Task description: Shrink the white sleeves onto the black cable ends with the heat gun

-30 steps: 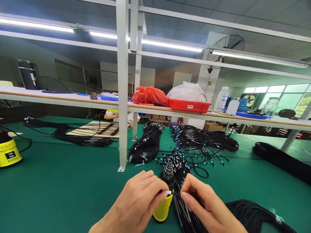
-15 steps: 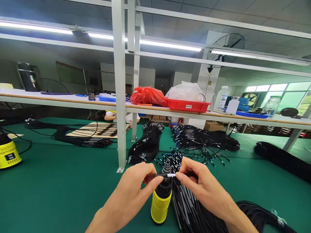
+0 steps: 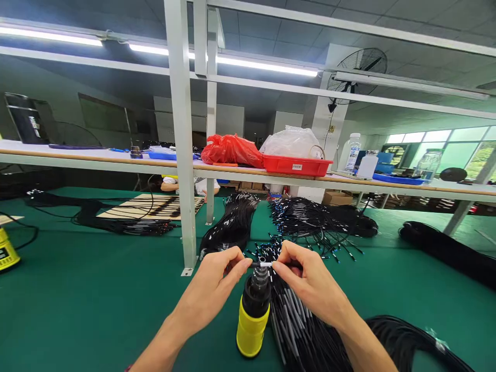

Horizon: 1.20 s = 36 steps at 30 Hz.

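Between my two hands a thin black cable with a white sleeve (image 3: 265,264) is held level, just over the nozzle of an upright yellow and black heat gun (image 3: 252,323). My left hand (image 3: 219,276) pinches the black part on the left with thumb and fingers. At the white sleeve's right end, my right hand (image 3: 304,274) pinches the cable in the same way. A large bundle of black cables (image 3: 298,315) with grey sections and white and blue tips lies right beside the heat gun, partly behind my right hand.
More black cable bundles lie on the green tabletop (image 3: 116,294), such as one behind the post (image 3: 228,222) and one at right (image 3: 445,253). Above runs a shelf with a red tray (image 3: 296,166) and bottles. A second yellow tool (image 3: 5,250) stands far left. Another person (image 3: 194,186) sits beyond.
Both hands have lifted the cable slightly, from beside the nozzle's neck to the level of its tip. The whole view has shifted a little.
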Tool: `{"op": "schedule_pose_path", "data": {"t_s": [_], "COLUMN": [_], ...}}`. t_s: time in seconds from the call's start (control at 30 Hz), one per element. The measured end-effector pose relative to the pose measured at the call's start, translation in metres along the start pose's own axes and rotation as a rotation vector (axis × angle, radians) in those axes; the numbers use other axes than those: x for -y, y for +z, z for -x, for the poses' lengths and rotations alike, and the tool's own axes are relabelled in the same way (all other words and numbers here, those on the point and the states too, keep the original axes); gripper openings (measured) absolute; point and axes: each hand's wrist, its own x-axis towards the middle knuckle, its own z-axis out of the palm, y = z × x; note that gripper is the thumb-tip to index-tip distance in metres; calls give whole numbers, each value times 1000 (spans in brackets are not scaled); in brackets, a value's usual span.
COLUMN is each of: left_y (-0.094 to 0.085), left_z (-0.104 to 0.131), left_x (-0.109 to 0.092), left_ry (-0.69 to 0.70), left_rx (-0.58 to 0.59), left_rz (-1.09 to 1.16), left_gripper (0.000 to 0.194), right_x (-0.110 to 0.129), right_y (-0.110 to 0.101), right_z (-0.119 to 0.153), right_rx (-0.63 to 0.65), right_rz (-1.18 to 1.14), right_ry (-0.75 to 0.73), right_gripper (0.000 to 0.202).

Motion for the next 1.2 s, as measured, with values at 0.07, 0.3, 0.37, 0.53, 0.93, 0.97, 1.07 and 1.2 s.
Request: {"op": "schedule_pose_path", "data": {"t_s": [0.07, 0.3, 0.37, 0.53, 0.93, 0.97, 1.07, 1.2], "left_y": [1, 2, 3, 6, 10, 10, 10, 10], "left_z": [-4, -15, -17, -21, -27, -28, -29, -28], "left_x": [2, 4, 6, 10, 19, 20, 19, 18], "left_ry": [0, 15, 24, 39, 47, 46, 40, 42], "left_rx": [1, -17, -26, -33, -30, -29, -38, -40], "left_rz": [2, 12, 20, 27, 40, 42, 42, 53], "left_gripper": [40, 36, 36, 35, 26, 25, 23, 18], "right_x": [-2, -9, -12, -20, -27, -28, -29, -30], "right_y": [1, 1, 2, 4, 6, 6, 7, 6], "right_z": [-2, -11, -13, -16, -21, -21, -21, -20], "right_rx": [-9, -19, -20, -25, -19, -18, -22, -30], "right_rz": [9, 47, 53, 80, 114, 111, 93, 102], "right_ry": [3, 24, 20, 15, 44, 44, 44, 47], "right_gripper": [24, 21, 20, 19, 18, 18, 18, 16]}}
